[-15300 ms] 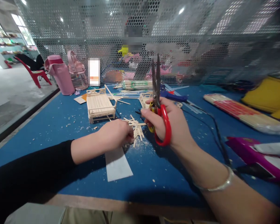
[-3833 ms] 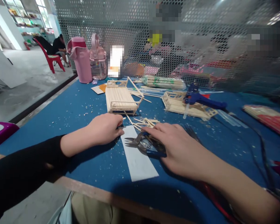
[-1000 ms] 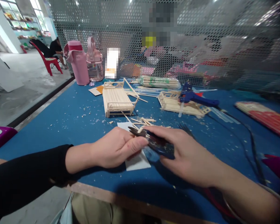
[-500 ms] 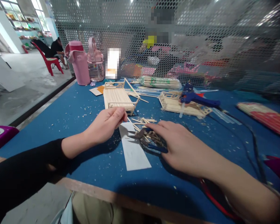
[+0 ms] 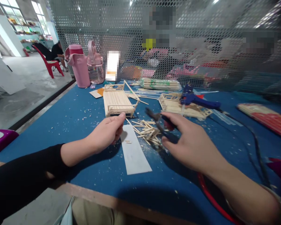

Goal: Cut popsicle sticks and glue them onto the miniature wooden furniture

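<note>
My right hand [image 5: 184,134] grips dark-handled cutting pliers [image 5: 157,117], slightly blurred, jaws pointing up and left. They hover over a heap of short cut wooden sticks [image 5: 147,131]. My left hand [image 5: 109,129] is closed with thumb against fingers; whatever it pinches, if anything, is hidden. It is beside a white paper strip [image 5: 137,157] on which small stick pieces [image 5: 128,142] lie. Just beyond that hand stands a small bed-like frame built of wooden sticks [image 5: 118,97]. A second stick frame [image 5: 178,107] lies to the right, with a blue glue gun [image 5: 196,100] resting on it.
At the back left stand a pink thermos [image 5: 79,67] and a clear pink bottle [image 5: 96,68], beside a lit phone [image 5: 112,65]. Bagged sticks [image 5: 160,84] lie before the perforated metal screen [image 5: 131,31]. Another stick packet [image 5: 267,117] is at right. A person sits far left.
The pliers have lifted off the paper and swung up and right, with their jaws now tilted upward. My left hand has shifted slightly down and stays closed. Stick pieces on the paper show more plainly.
</note>
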